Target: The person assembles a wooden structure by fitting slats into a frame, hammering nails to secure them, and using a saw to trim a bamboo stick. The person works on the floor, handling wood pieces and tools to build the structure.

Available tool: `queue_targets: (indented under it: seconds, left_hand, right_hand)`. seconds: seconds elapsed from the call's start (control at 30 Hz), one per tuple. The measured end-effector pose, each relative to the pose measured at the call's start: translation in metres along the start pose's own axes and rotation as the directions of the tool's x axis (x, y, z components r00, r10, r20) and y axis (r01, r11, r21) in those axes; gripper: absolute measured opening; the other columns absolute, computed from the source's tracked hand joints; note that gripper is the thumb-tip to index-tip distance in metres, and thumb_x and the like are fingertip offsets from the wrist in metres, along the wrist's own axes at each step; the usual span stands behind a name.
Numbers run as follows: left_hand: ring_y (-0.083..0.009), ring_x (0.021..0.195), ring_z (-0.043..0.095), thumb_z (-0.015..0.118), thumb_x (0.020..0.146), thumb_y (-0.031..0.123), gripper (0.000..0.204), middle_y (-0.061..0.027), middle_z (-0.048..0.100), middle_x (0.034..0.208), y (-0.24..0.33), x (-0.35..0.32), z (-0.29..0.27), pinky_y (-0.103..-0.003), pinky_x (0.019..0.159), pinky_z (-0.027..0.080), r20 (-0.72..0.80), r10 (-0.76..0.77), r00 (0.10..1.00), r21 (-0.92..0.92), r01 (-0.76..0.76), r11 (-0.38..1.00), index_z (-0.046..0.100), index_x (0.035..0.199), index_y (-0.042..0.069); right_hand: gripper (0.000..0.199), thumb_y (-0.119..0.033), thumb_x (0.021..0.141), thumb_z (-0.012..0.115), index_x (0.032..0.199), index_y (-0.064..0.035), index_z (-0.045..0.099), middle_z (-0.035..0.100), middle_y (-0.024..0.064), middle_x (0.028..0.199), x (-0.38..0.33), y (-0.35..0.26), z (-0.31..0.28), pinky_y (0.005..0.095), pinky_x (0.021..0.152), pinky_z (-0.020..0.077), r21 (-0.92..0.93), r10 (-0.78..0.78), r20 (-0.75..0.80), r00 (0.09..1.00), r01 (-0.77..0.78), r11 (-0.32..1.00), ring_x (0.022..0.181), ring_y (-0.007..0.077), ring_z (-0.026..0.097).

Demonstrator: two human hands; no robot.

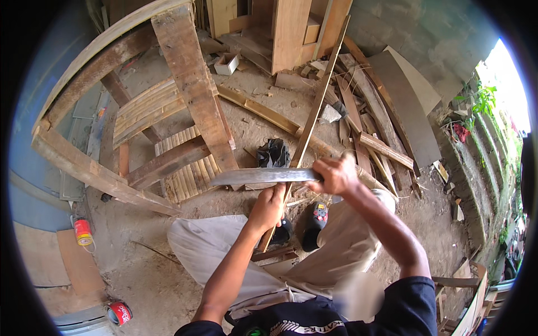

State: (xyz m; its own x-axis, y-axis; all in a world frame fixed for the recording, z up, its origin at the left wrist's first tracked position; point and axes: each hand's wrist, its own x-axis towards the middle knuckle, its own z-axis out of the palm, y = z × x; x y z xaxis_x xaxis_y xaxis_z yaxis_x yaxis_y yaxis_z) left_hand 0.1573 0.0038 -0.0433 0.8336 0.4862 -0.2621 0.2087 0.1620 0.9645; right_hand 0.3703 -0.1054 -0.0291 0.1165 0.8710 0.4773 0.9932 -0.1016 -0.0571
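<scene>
My right hand [335,175] is closed round the handle of a machete [255,176], whose broad grey blade points left. The blade lies level across a long, thin wooden strip [315,109]; whether it touches the wood I cannot tell. Just below the blade, my left hand [268,208] grips that same strip. The strip slants from between my feet up to the far right, leaning past the scrap wood. Its lower end is near a small wood block [274,253] on the ground between my legs.
A large wooden frame [188,78] with slatted panels [185,162] stands at the left. A black plastic bag [273,152] lies ahead of my feet. Loose boards [386,143] are piled at the right, near concrete steps [465,173]. Red cans [119,313] sit at the left.
</scene>
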Motion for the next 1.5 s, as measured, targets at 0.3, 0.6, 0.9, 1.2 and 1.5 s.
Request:
queue_targets:
  seconds: [0.3,0.6,0.9,1.2,1.5]
  left_hand:
    - [-0.0155,0.033,0.048,0.032,0.102,0.054,0.066,-0.0053,0.047,0.046,0.007,-0.016,0.007,-0.029,0.034,0.04,0.027,-0.024,0.999,-0.005,0.025,1.0,0.052,0.066,0.002]
    - [-0.0097,0.035,0.042,0.031,0.102,0.054,0.062,-0.001,0.042,0.048,0.013,-0.029,-0.001,-0.024,0.032,0.036,0.059,-0.077,0.995,0.051,0.074,0.996,0.047,0.064,0.007]
    - [-0.0131,0.036,0.046,0.034,0.102,0.053,0.063,-0.0037,0.045,0.047,-0.016,-0.033,-0.014,-0.027,0.033,0.04,0.139,-0.025,0.99,-0.054,0.033,0.998,0.048,0.064,0.005]
    - [-0.0121,0.037,0.046,0.036,0.102,0.052,0.058,-0.002,0.045,0.05,-0.026,-0.043,-0.03,-0.027,0.034,0.039,0.134,-0.105,0.985,0.039,0.1,0.994,0.049,0.068,0.005]
    - [-0.0079,0.035,0.038,0.031,0.103,0.051,0.06,0.0003,0.04,0.046,-0.041,-0.049,-0.031,-0.024,0.033,0.033,0.183,-0.158,0.97,0.113,0.139,0.984,0.045,0.063,0.009]
  right_hand:
    - [0.054,-0.064,0.09,0.049,0.069,-0.015,0.061,0.057,0.0018,0.055,0.0,0.009,-0.025,0.0379,0.039,0.0439,-0.004,-0.059,0.026,0.998,0.059,0.998,0.042,0.0187,0.054]
    - [0.045,-0.055,0.09,0.056,0.076,-0.0132,0.064,0.058,0.0017,0.055,0.011,0.03,-0.04,0.0378,0.041,0.0459,-0.068,0.123,-0.104,0.987,-0.13,0.989,0.042,0.0169,0.053]
    - [0.057,-0.061,0.095,0.045,0.079,-0.011,0.068,0.065,0.0055,0.062,0.019,0.087,-0.055,0.0415,0.046,0.0494,-0.108,0.588,0.09,0.804,-0.579,0.808,0.048,0.0225,0.059]
    - [0.063,-0.061,0.09,0.048,0.093,-0.0024,0.071,0.068,0.0218,0.073,0.022,0.155,-0.073,0.0479,0.068,0.055,-0.124,0.666,-0.075,0.742,-0.669,0.733,0.069,0.0355,0.068]
    - [0.056,-0.055,0.092,0.052,0.078,-0.003,0.069,0.064,0.0262,0.074,-0.002,0.187,-0.06,0.0504,0.073,0.0514,-0.137,0.671,-0.144,0.727,-0.686,0.714,0.074,0.0439,0.064]
